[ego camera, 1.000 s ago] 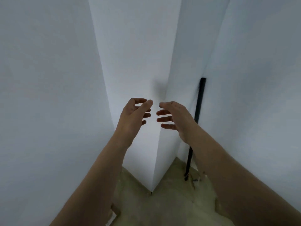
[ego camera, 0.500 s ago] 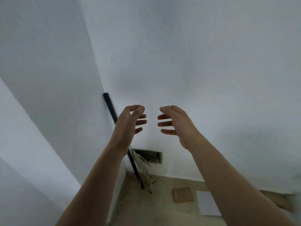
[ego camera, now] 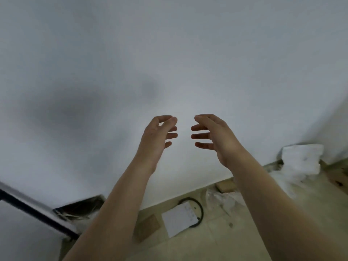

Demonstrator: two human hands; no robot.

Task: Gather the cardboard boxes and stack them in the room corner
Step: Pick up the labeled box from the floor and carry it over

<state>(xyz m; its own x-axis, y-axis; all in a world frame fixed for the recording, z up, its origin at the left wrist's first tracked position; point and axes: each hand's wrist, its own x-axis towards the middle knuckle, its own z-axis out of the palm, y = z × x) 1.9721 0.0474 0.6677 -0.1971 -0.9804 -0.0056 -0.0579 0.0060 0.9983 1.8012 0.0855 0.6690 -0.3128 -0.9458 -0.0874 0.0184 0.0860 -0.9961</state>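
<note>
Writing cannot be read anywhere: the white sheet [ego camera: 179,218] on the floor at 6 o'clock carries faint marks too blurred to make out. Under its right edge curves a black cable loop [ego camera: 199,210]. Just left of the sheet lies a small flat brown cardboard piece [ego camera: 147,225], and another brown scrap [ego camera: 225,186] sits against the wall base at 4 o'clock, with crumpled clear plastic [ego camera: 220,199] beside it. A chunk of white foam [ego camera: 301,159] rests at 3 o'clock, near the wall. At 8 o'clock a dark pole [ego camera: 35,213] slants across a white panel, and a dark opening [ego camera: 81,205] at the wall base shows loose wires. The white wall [ego camera: 169,53] fills most of the view. The floor [ego camera: 226,242] is pale and dusty. The left hand [ego camera: 157,135] and right hand [ego camera: 216,137] are raised at centre, palms facing, each grip spread with fingers loosely curled, holding nothing. No whole cardboard box shows; only the flat brown pieces on the floor.
</note>
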